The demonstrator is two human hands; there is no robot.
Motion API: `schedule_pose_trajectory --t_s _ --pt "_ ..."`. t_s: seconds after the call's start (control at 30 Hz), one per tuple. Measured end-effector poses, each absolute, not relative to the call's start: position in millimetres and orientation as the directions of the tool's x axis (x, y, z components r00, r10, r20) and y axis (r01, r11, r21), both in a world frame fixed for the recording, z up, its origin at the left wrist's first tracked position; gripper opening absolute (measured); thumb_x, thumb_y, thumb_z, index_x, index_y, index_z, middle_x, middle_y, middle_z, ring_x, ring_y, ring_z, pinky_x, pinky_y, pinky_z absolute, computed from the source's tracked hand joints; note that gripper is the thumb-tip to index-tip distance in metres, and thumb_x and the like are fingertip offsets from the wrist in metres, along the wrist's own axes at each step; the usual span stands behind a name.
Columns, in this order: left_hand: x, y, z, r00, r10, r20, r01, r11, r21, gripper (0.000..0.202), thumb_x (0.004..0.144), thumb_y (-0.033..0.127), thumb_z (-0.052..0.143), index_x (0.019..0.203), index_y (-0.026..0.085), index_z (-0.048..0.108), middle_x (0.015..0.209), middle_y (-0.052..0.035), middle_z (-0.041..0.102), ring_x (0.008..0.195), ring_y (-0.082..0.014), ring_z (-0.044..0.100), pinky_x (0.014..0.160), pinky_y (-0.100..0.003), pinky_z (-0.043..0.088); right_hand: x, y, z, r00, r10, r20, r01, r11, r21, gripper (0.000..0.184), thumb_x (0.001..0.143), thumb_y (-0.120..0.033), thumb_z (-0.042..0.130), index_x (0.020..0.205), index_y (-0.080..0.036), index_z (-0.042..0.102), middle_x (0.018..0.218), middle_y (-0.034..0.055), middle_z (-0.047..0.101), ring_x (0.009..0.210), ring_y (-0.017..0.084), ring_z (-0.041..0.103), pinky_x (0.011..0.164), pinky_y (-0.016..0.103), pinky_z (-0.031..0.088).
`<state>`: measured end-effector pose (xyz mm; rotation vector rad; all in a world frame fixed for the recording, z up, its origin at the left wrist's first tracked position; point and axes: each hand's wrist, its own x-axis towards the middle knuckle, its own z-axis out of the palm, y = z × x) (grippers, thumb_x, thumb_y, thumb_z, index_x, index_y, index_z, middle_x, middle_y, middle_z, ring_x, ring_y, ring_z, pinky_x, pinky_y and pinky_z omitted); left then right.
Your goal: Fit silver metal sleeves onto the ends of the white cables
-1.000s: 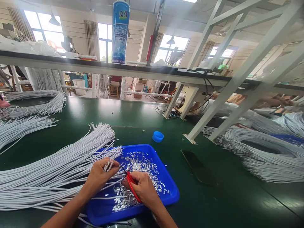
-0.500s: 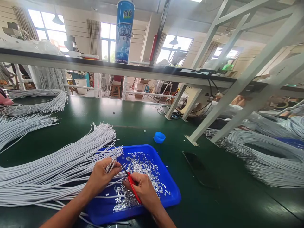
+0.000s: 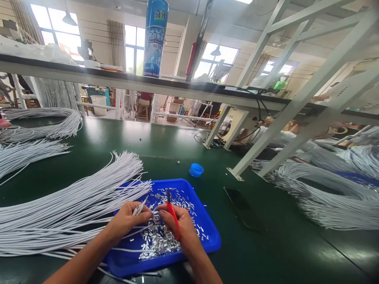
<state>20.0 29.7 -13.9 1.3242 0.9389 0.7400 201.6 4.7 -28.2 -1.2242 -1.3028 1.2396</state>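
My left hand (image 3: 128, 219) is closed round the ends of several white cords (image 3: 71, 205), pinching a few between thumb and fingers over the blue tray (image 3: 211, 230). My right hand (image 3: 180, 225) grips red-handled scissors (image 3: 173, 215), whose dark tip points up and away, and its fingertips meet the cord ends held by the left hand. The tray holds a heap of small silver metal pieces (image 3: 161, 236). A long bundle of white cords runs from the left across the green table (image 3: 166, 146) to the tray.
A blue cap (image 3: 196, 170) lies beyond the tray and a dark phone (image 3: 241, 207) to its right. More cord bundles lie at the far left (image 3: 35, 130) and right (image 3: 334, 193). White frame legs (image 3: 260, 154) stand on the table. A blue spray can (image 3: 155, 37) sits on the shelf above.
My right hand has turned the scissors from pointing left at the cords to pointing up and away. Both hands have drawn closer together over the tray.
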Motion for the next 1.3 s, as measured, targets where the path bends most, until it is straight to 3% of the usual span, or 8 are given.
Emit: schedule_pose_trajectory --t_s 0.1,0.23,0.47,0.57,0.73,0.9,1.1,1.3 --pt "22 27 -14 0.466 0.876 -0.122 0.177 0.043 0.983 0.031 0.07 0.042 0.064 0.064 0.012 0.063 0.052 0.0043 0.044 0.052 -0.0094 0.035 0.053 -0.023 0.027 187 0 -33 -0.077 0.996 0.04 0.019 0.042 -0.999 0.025 0.072 -0.039 0.06 0.071 -0.015 0.064 0.053 -0.0028 0.046 0.046 0.009 0.035 0.046 0.022 0.029" --pt "23 26 -19 0.37 0.918 -0.142 0.27 0.04 0.962 0.033 0.067 0.043 0.066 0.059 0.011 0.062 0.05 0.0045 0.044 0.05 -0.0094 0.034 0.051 -0.023 0.026 181 -5 -35 0.08 0.937 0.341 0.242 0.313 -0.918 0.024 0.068 -0.033 0.062 0.052 -0.017 0.054 0.058 0.0003 0.049 0.059 0.013 0.042 0.055 0.024 0.035" --pt "20 29 -12 0.439 0.864 -0.247 0.061 0.246 0.967 0.034 0.056 0.037 0.078 0.078 0.012 0.07 0.057 0.0035 0.053 0.054 -0.0095 0.042 0.056 -0.023 0.033 204 5 -28 0.134 0.983 -0.125 -0.282 -0.084 -0.956 0.032 0.071 -0.045 0.063 0.064 -0.017 0.049 0.05 -0.0055 0.042 0.043 0.007 0.035 0.042 0.019 0.026" --pt "15 32 -7 0.508 0.808 -0.298 -0.008 0.35 0.937 0.04 0.055 0.033 0.08 0.087 0.012 0.07 0.062 0.0018 0.056 0.057 -0.0097 0.045 0.057 -0.023 0.035 207 6 -30 0.151 0.984 -0.093 -0.225 -0.057 -0.973 0.036 0.07 -0.048 0.064 0.06 -0.015 0.051 0.048 -0.0054 0.041 0.043 0.006 0.034 0.043 0.019 0.025" --pt "9 35 -10 0.54 0.769 -0.341 -0.099 0.461 0.882 0.031 0.053 0.022 0.082 0.079 0.01 0.068 0.064 -0.0016 0.062 0.057 -0.01 0.053 0.057 -0.022 0.04 199 1 -28 0.07 0.997 0.043 -0.083 0.049 -0.995 0.027 0.064 -0.039 0.072 0.07 -0.015 0.062 0.06 -0.0024 0.051 0.055 0.009 0.042 0.053 0.021 0.034" --pt "14 34 -19 0.446 0.839 -0.311 -0.102 0.393 0.914 0.027 0.048 0.02 0.084 0.06 0.011 0.062 0.047 0.0009 0.06 0.043 -0.0091 0.052 0.046 -0.02 0.038 191 -1 -31 0.009 0.997 0.075 -0.019 0.075 -0.997 0.027 0.065 -0.039 0.07 0.079 -0.015 0.066 0.06 -0.002 0.052 0.055 0.011 0.043 0.053 0.022 0.035" --pt "20 31 -17 0.434 0.86 -0.267 -0.054 0.321 0.946 0.028 0.055 0.03 0.08 0.066 0.01 0.063 0.05 0.0015 0.057 0.044 -0.0085 0.05 0.045 -0.019 0.034 191 1 -42 -0.004 0.996 0.089 0.015 0.089 -0.996 0.028 0.07 -0.04 0.066 0.08 -0.015 0.066 0.067 0.0008 0.057 0.06 0.013 0.048 0.058 0.023 0.039" --pt "23 29 -12 0.337 0.915 -0.223 -0.045 0.253 0.967 0.033 0.059 0.04 0.076 0.071 0.011 0.065 0.044 0.0075 0.041 0.04 -0.0034 0.029 0.04 -0.018 0.019 197 2 -37 -0.091 0.995 0.046 0.132 0.058 -0.99 0.032 0.071 -0.046 0.063 0.074 -0.014 0.066 0.063 -0.0008 0.053 0.058 0.012 0.044 0.054 0.022 0.035"
